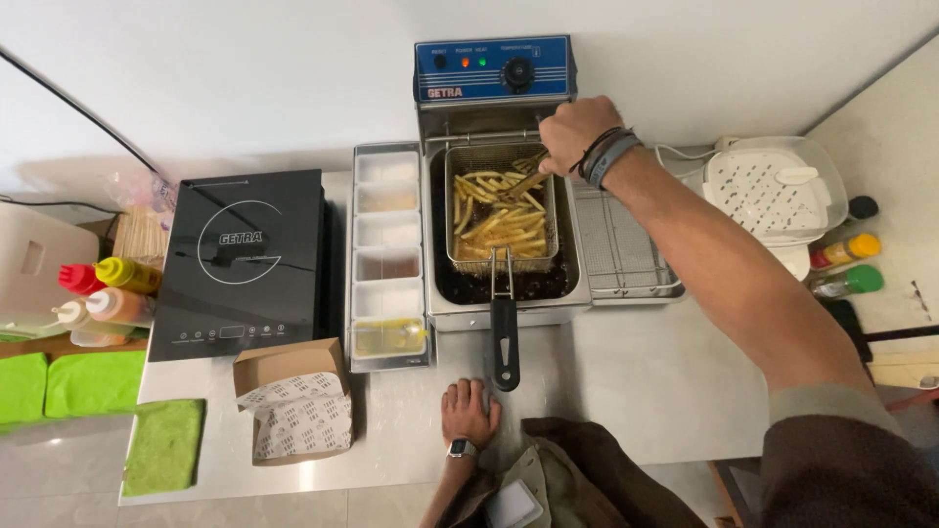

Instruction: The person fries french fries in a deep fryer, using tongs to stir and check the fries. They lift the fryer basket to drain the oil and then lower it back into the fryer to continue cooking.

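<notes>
My right hand [575, 132] reaches over the deep fryer [509, 293] and grips tongs [528, 181] whose tips are among the fries [499, 220]. The fries fill a wire basket [501, 262] that sits in the fryer's dark oil, its black handle [505, 342] pointing toward me. My left hand [468, 411] rests flat on the steel counter [636, 381], fingers apart, just left of the handle's end; a watch is on its wrist.
A row of seasoning trays [388, 254] stands left of the fryer, then a black induction hob [243, 259]. An open paper-lined cardboard box [293, 401] lies at the front. Sauce bottles [103, 288] stand far left, a drain rack [621, 249] and white lidded container [773, 191] right.
</notes>
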